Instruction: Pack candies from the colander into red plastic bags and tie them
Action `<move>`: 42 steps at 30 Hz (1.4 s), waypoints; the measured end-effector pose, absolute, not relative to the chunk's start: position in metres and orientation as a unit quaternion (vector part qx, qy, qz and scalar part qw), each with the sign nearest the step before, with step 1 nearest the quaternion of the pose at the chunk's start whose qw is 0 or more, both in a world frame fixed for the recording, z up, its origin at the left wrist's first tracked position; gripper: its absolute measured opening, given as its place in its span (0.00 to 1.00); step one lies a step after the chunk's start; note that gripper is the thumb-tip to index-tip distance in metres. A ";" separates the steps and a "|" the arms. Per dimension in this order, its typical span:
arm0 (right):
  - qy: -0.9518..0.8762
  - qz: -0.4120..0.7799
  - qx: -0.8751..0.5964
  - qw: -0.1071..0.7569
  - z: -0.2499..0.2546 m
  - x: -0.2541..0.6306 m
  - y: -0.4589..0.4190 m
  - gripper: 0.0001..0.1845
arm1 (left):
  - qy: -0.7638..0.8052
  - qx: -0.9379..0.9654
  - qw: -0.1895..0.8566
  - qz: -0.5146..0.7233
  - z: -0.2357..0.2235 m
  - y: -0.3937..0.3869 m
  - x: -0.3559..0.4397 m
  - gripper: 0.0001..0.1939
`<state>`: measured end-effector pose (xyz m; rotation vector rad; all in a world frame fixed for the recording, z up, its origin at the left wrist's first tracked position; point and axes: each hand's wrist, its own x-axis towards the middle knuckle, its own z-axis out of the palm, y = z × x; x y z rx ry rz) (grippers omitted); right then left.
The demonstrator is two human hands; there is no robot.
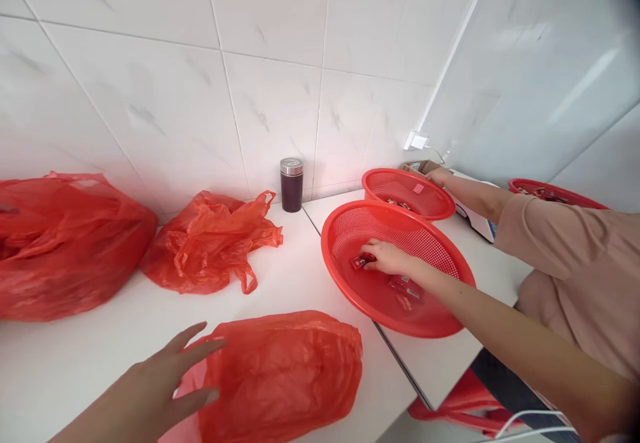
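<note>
My left hand (167,380) hovers open, fingers spread, over the left end of a red plastic bag (285,370) lying at the table's near edge. My right hand (384,256) reaches into a large red mesh basket (345,230), its fingers pinched on a small red packet (359,262) on the basket's floor. Two or three more small red packets (406,290) lie in the basket beside my forearm.
A full red bag (65,243) and a crumpled one (213,240) lie at the left. A dark jar with a steel lid (291,185) stands by the tiled wall. A person in a beige shirt (575,256) reaches a hand (440,176) past a second red basket (407,193); a third basket (555,193) is behind.
</note>
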<state>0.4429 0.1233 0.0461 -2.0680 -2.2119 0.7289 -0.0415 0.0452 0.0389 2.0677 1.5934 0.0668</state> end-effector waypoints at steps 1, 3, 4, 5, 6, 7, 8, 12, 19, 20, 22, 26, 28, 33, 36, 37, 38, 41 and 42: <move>-0.713 0.238 -0.659 0.025 0.047 0.438 0.124 0.19 | 0.594 0.752 0.284 0.026 0.038 0.047 -0.038 0.27; -0.713 0.251 -0.653 0.047 0.053 0.432 0.127 0.14 | 0.590 0.734 0.332 0.045 0.039 0.050 -0.032 0.29; -0.709 0.262 -0.652 0.060 0.058 0.432 0.129 0.12 | 0.584 0.725 0.362 0.050 0.039 0.050 -0.030 0.30; -0.704 0.276 -0.650 0.073 0.064 0.431 0.129 0.11 | 0.577 0.714 0.394 0.051 0.040 0.051 -0.028 0.31; -0.697 0.294 -0.648 0.086 0.072 0.430 0.129 0.10 | 0.573 0.703 0.418 0.049 0.041 0.052 -0.028 0.31; -0.693 0.310 -0.643 0.096 0.081 0.429 0.127 0.12 | 0.573 0.695 0.432 0.047 0.042 0.052 -0.027 0.32; -0.687 0.336 -0.634 0.114 0.090 0.425 0.124 0.15 | 0.578 0.689 0.435 0.049 0.043 0.054 -0.027 0.32; -0.584 0.541 -0.530 0.291 0.127 0.381 0.089 0.19 | 0.577 0.675 0.452 0.086 0.050 0.061 -0.023 0.36; -0.505 0.707 -0.369 0.329 0.105 0.262 0.026 0.15 | 0.535 0.631 0.549 0.121 0.054 0.069 -0.007 0.38; -0.517 0.701 -0.384 0.306 0.093 0.252 0.024 0.14 | 0.534 0.626 0.554 0.124 0.054 0.069 -0.007 0.38; -0.557 0.671 -0.419 0.254 0.070 0.242 0.027 0.13 | 0.541 0.618 0.555 0.129 0.053 0.067 -0.007 0.38; -0.622 0.594 -0.464 0.210 0.037 0.245 0.039 0.12 | 0.550 0.605 0.553 0.162 0.054 0.062 -0.006 0.39; -0.612 0.601 -0.465 0.219 0.030 0.249 0.044 0.13 | 0.543 0.600 0.561 0.173 0.054 0.060 -0.006 0.39; -0.528 0.723 -0.386 0.224 0.023 0.251 0.050 0.19 | 0.534 0.591 0.570 0.200 0.047 0.062 -0.011 0.37; -0.554 0.714 -0.388 0.180 0.021 0.246 0.053 0.17 | 0.516 0.569 0.596 0.232 0.040 0.066 -0.018 0.35; -0.575 0.695 -0.398 0.165 0.021 0.243 0.054 0.17 | 0.510 0.558 0.608 0.242 0.038 0.067 -0.020 0.34; -0.597 0.671 -0.410 0.156 0.022 0.241 0.054 0.16 | 0.505 0.546 0.620 0.250 0.037 0.068 -0.022 0.34; -0.664 0.583 -0.437 0.170 0.027 0.238 0.055 0.19 | 0.498 0.523 0.641 0.260 0.034 0.069 -0.024 0.34; -0.678 0.557 -0.446 0.177 0.030 0.239 0.055 0.22 | 0.497 0.520 0.644 0.261 0.034 0.069 -0.024 0.34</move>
